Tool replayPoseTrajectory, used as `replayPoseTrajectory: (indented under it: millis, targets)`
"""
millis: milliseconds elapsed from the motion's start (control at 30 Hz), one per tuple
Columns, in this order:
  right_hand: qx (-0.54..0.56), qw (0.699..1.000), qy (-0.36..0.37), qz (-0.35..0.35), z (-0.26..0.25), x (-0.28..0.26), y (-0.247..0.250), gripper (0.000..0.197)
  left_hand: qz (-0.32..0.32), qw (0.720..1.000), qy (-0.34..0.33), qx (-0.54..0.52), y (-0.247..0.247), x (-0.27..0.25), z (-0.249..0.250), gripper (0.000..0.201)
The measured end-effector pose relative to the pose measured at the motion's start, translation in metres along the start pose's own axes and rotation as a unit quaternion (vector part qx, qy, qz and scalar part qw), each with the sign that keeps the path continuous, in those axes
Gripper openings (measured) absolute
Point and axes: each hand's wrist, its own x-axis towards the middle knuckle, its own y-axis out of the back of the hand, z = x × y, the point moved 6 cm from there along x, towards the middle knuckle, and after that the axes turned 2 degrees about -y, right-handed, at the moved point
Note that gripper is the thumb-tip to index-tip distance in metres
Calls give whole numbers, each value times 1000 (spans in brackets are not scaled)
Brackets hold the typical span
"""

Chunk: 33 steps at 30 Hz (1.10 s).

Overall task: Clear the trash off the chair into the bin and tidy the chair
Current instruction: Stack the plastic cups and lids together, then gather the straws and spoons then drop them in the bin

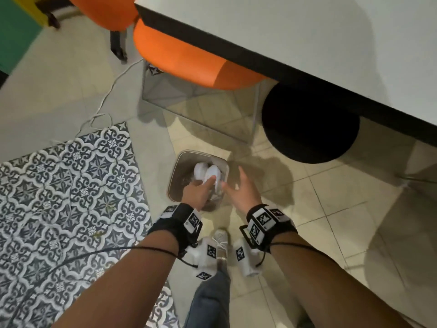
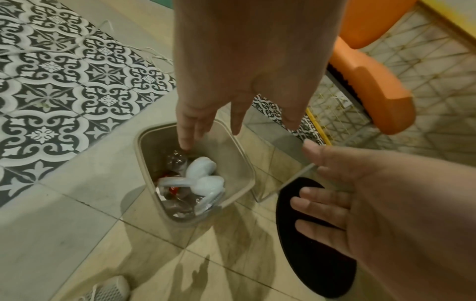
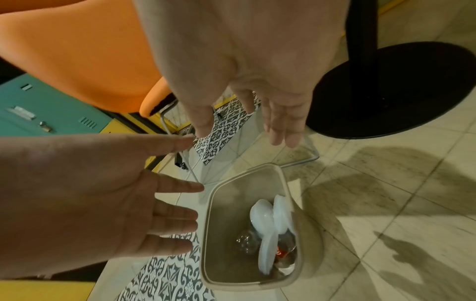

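Note:
A beige square bin (image 1: 179,162) stands on the floor below both my hands. Inside it lie white plastic containers (image 1: 208,172) and clear plastic bottles (image 2: 176,160). My left hand (image 1: 202,187) hangs over the bin's near left side, fingers straight and pointing down, holding nothing. My right hand (image 1: 240,185) hovers over the bin's right rim with fingers spread and empty. The orange chair (image 1: 189,62) stands beyond the bin, half under the table; the visible part of its seat is bare. In the right wrist view the bin (image 3: 226,203) sits under both open palms.
A white table (image 1: 307,31) with a round black base (image 1: 309,124) stands to the right. Another orange chair (image 1: 101,10) is at the far left. A white cable (image 1: 111,91) trails across the floor by patterned tiles (image 1: 66,197). My shoe (image 1: 221,236) is just behind the bin.

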Motion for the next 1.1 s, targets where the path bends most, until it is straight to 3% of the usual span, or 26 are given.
replayPoseTrajectory:
  millis: [100,233,433,600,700,833,967,1100]
  targets:
    - [36,998,-15,43,24,-15,40,72,-15,999,-41,21,-34,-21,20,57]
    - [98,988,-9,118,67,-50,114,61,-53,991,-113,56,-110,-68,51,29]
    - [162,954,-4,250,177,-140,262,39,-177,957,-202,114,-285,-186,79,17]
    - [188,903,-11,386,302,-235,386,26,-243,922,-265,145,-444,-291,77,14]
    - [201,875,-32,440,375,-292,438,25,-278,909,-269,154,-520,-347,63,12]
    - [188,853,-70,481,455,-354,480,21,-288,885,-317,180,-592,-400,48,5]
    - [217,823,-180,493,523,-387,487,21,-249,854,-386,245,-630,-426,51,8]
    - [151,846,-226,459,556,-387,481,15,-214,791,-469,328,-657,-426,60,15]
